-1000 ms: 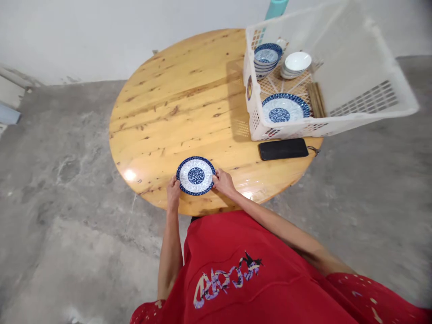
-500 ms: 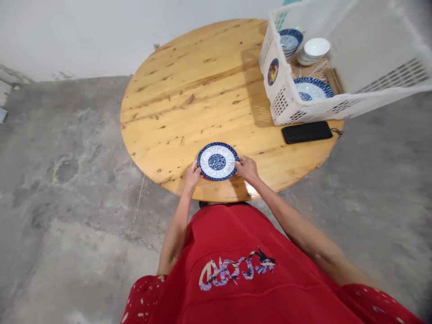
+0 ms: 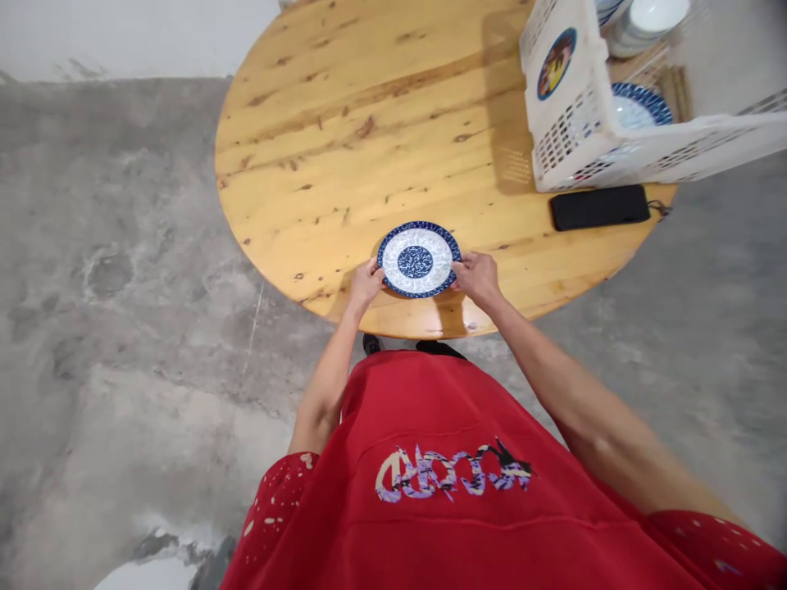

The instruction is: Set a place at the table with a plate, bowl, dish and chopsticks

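Gripping the smooth, round, blue-patterned plate (image 3: 419,260), hands (image 3: 367,283) (image 3: 479,278) flank it.

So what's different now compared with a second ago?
Mainly the camera's view: the crate and phone now appear higher and farther right, with more of the crate cut off. Nothing was picked up or let go. The left hand and right hand still hold the plate over the table.

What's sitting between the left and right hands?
A blue-and-white plate, seen in the head view: the left hand holds its left rim, the right hand its right rim.
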